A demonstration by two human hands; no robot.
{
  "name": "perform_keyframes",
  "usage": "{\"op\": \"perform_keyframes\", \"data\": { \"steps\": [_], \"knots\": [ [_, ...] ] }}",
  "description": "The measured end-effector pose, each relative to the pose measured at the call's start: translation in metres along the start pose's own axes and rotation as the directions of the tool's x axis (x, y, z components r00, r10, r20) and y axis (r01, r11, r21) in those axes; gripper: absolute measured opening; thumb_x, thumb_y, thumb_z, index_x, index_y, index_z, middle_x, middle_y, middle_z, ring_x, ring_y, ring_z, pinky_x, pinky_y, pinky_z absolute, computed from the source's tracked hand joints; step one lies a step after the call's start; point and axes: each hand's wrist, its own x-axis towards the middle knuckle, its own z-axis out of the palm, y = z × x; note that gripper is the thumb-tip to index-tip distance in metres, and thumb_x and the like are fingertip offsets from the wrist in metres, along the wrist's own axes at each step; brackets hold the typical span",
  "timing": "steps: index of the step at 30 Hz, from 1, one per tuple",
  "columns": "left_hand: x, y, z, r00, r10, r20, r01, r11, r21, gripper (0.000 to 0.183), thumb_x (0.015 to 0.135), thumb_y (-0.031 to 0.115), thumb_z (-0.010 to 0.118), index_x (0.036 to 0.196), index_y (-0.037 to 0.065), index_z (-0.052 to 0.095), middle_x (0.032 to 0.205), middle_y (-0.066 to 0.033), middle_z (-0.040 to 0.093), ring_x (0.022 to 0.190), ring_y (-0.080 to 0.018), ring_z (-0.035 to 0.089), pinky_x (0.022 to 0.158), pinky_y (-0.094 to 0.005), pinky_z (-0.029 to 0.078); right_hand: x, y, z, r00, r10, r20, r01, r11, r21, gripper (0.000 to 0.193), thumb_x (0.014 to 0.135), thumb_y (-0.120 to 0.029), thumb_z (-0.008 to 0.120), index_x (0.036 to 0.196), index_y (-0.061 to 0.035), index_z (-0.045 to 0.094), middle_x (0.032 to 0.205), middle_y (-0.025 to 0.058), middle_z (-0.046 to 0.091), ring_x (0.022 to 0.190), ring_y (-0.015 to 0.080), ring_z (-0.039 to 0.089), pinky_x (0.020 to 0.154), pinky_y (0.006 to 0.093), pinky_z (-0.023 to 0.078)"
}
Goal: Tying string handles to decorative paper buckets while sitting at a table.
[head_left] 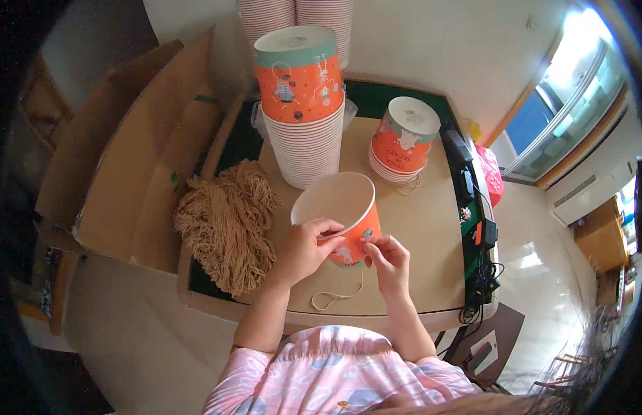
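The left hand [301,250] grasps the near rim of an orange paper cup [366,227], its fingers hooked over the edge and its thumb against the outer wall. The cup is between the two hands, tilted, with its white open mouth facing up and its printed wall toward the right fingers. The right hand [390,261] has its thumb and forefinger brought close together at that wall; they are small and partly overlapped here, so I cannot tell whether they pinch a cord or only touch the cup. Below the fingers, between the wrists, a thin tan cord [335,296] hangs down and curls in a loop on the tan board [432,235].

Left of the left fingers lies a thick bundle of tan cords [227,225], and farther left of them stands an open cardboard box [144,162]. Straight beyond the fingers rises a tall stack of upside-down cups [304,138], an orange one with a green band on top. Beyond the right fingers and to their right is a shorter upside-down stack [402,149], with cord around its base. Well right of the right fingers, black cables [481,280] run along the table's edge.
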Motion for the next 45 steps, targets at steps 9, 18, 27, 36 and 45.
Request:
{"op": "perform_keyframes", "data": {
  "steps": [9, 18, 27, 36, 45],
  "knots": [
    [0.001, -0.015, -0.010, 0.967, 0.060, 0.247, 0.010, 0.962, -0.274, 0.063, 0.087, -0.009, 0.051, 0.144, 0.009, 0.032, 0.114, -0.0137, 0.062, 0.105, -0.0162, 0.059, 0.092, -0.0290, 0.047, 0.005, 0.003, -0.001, 0.998, -0.041, -0.049, 0.042, 0.999, 0.031, 0.008, 0.089, -0.002, 0.062, 0.096, 0.0014, 0.062, 0.098, 0.0085, 0.065, 0.081, 0.0107, 0.062, 0.067, 0.0245, 0.053],
    [0.002, -0.012, 0.001, 0.978, 0.074, 0.194, -0.040, 0.984, -0.173, 0.048, 0.085, -0.003, 0.058, 0.131, 0.007, 0.047, 0.099, -0.0142, 0.069, 0.097, -0.0198, 0.065, 0.085, -0.0307, 0.050, 0.024, -0.044, 0.015, 0.823, -0.455, 0.340, 0.556, 0.519, -0.650, 0.009, 0.084, 0.004, 0.057, 0.093, -0.0004, 0.058, 0.090, 0.0133, 0.063, 0.076, 0.0262, 0.063, 0.068, 0.0320, 0.052],
    [0.002, -0.026, -0.033, 0.964, 0.231, 0.134, -0.256, 0.940, 0.225, 0.020, 0.080, 0.008, 0.067, 0.099, 0.011, 0.064, 0.087, -0.0055, 0.069, 0.086, -0.0158, 0.066, 0.107, -0.0463, 0.027, 0.057, -0.036, -0.021, 0.952, -0.279, 0.124, 0.302, 0.800, -0.519, 0.006, 0.093, -0.003, 0.051, 0.097, -0.0024, 0.055, 0.080, 0.0046, 0.060, 0.069, 0.0082, 0.056, 0.060, 0.0233, 0.047],
    [0.008, -0.023, -0.037, 0.903, 0.370, 0.218, -0.429, 0.776, 0.463, 0.013, 0.079, 0.005, 0.067, 0.092, 0.006, 0.065, 0.089, -0.0066, 0.067, 0.088, -0.0207, 0.065, 0.104, -0.0452, 0.036, 0.069, -0.034, -0.030, 0.971, -0.233, 0.045, 0.235, 0.911, -0.339, 0.004, 0.093, -0.004, 0.052, 0.095, -0.0021, 0.056, 0.087, 0.0044, 0.062, 0.067, 0.0069, 0.054, 0.057, 0.0208, 0.045],
    [0.010, -0.020, -0.031, 0.996, 0.093, 0.020, -0.089, 0.988, -0.124, 0.018, 0.084, 0.005, 0.066, 0.101, -0.003, 0.065, 0.089, -0.0056, 0.068, 0.084, -0.0102, 0.064, 0.076, -0.0271, 0.052, 0.036, -0.033, -0.006, 0.933, -0.337, 0.131, 0.361, 0.872, -0.329, 0.006, 0.092, -0.005, 0.052, 0.096, -0.0011, 0.054, 0.115, 0.0109, 0.058, 0.073, 0.0077, 0.056, 0.063, 0.0220, 0.047]
  ]
}}
